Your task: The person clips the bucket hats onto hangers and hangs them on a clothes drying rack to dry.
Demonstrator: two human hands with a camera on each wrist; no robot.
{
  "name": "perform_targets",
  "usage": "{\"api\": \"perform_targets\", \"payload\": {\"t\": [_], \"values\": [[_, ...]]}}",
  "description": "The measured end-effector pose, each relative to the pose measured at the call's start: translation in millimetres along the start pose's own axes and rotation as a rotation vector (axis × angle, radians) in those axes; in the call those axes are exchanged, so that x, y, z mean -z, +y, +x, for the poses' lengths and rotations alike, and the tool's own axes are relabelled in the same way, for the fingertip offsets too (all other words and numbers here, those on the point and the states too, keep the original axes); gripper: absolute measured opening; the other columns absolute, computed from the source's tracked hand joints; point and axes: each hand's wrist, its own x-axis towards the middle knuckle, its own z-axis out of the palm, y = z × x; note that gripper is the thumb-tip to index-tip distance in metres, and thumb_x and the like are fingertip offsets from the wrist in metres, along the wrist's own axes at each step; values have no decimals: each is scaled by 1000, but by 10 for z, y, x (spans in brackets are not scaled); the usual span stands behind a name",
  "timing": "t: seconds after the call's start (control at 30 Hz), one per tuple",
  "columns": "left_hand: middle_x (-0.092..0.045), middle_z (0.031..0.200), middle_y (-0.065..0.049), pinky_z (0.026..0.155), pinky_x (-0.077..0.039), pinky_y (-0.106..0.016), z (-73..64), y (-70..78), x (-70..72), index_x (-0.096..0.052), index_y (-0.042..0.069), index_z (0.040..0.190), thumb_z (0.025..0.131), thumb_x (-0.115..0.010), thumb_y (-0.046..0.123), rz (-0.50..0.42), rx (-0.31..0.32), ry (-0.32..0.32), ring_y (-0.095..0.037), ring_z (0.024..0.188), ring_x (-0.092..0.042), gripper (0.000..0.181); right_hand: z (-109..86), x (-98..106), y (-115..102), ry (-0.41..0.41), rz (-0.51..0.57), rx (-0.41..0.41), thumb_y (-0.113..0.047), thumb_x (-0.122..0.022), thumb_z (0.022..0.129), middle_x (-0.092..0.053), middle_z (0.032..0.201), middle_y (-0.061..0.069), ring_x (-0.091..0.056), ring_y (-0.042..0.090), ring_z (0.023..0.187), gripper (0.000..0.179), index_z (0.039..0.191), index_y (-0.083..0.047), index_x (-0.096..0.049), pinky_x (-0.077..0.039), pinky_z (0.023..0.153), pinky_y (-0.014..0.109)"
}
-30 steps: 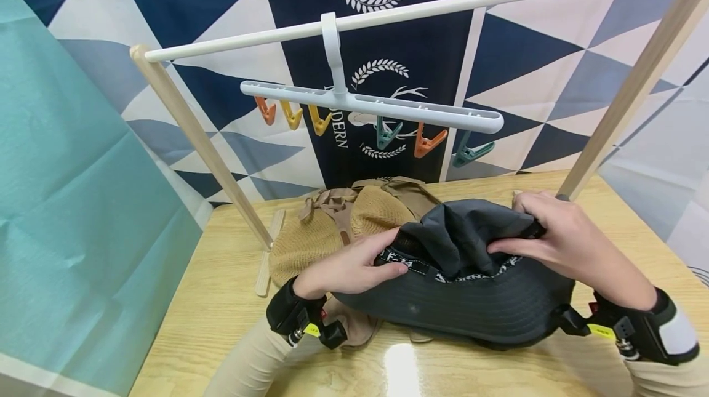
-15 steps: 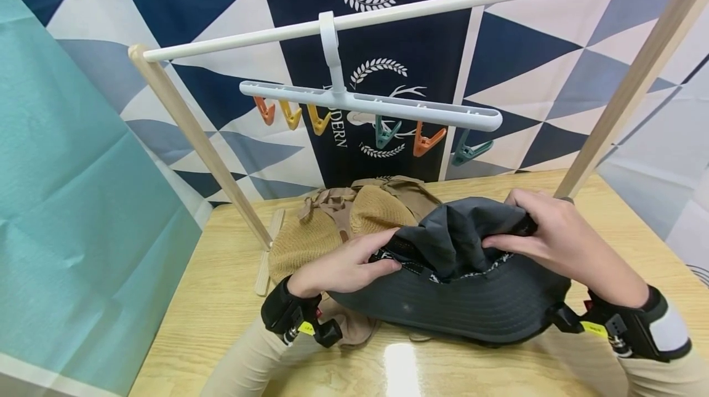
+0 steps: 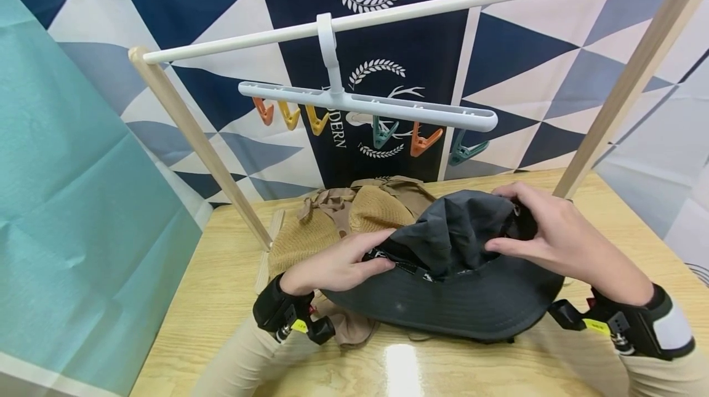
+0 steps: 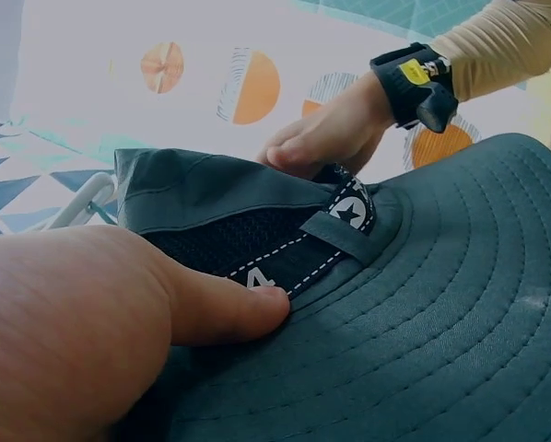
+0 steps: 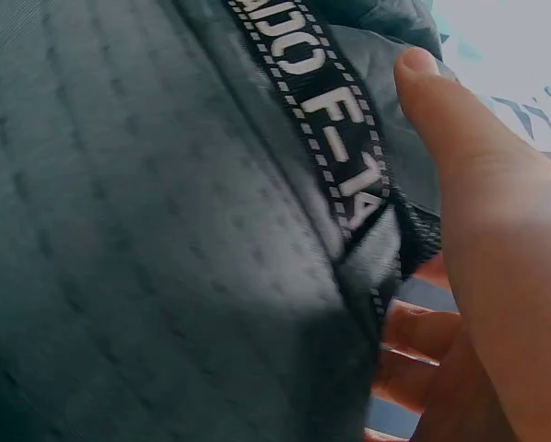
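Observation:
A dark grey wide-brimmed bucket hat [image 3: 443,308] is held low over the table between both hands, its brim towards me and its crown crumpled. A black band with white lettering [image 5: 335,120] runs round the crown's base. My left hand [image 3: 338,264] grips the left side, with the thumb [image 4: 243,313] lying on the band and the other fingers hidden behind the hat. My right hand [image 3: 559,237] holds the right side of the crown, its thumb [image 5: 423,87] in front and its fingers curled behind. Dark mesh shows between that thumb and forefinger.
Tan knitted items [image 3: 307,240] and brown cloth lie at the back left of the table. Above them, a white hanger [image 3: 360,104] with several coloured clips hangs from a white rod [image 3: 410,12] on wooden posts [image 3: 194,144]. A patterned backdrop stands behind.
The hat has shifted slightly left and tilted, so less of its band's lettering shows. My left hand has moved a little left. My right forefinger has spread farther from the thumb.

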Motion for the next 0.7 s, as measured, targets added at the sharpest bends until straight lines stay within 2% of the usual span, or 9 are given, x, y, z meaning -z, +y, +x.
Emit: {"api": "perform_targets", "payload": {"t": [0.2,0.37,0.57,0.7], "values": [[-65,161,-16,128,-51,-40,-26,11,43,-54,5,162,116,-58,12,10,21,-27,-30,149,-64,47,-1,9,10,-15,58,5,-26,-109,68,-75,131,7,-55,-20,127,89,145,-8,-67,-40,108,1],[-65,162,-17,127,-51,-38,-36,40,81,-54,2,162,116,-58,9,34,-4,-85,-30,149,-64,47,3,16,6,-35,77,8,-25,-109,68,-74,138,12,-49,-22,139,93,149,-9,-65,-33,115,-2],[-68,155,-15,123,-53,-34,-36,59,104,-57,4,158,117,-57,10,52,-8,-129,-25,140,-67,42,6,-3,-7,-71,81,33,-25,-108,69,-73,142,11,-51,-15,140,94,151,-11,-65,-32,118,-2],[-67,159,-14,125,-52,-35,-34,75,111,-55,4,161,117,-56,11,68,-5,-129,-25,144,-66,44,10,-53,-19,-101,81,68,-27,-107,71,-73,134,6,-57,-8,130,87,146,-12,-66,-37,114,2]]}}
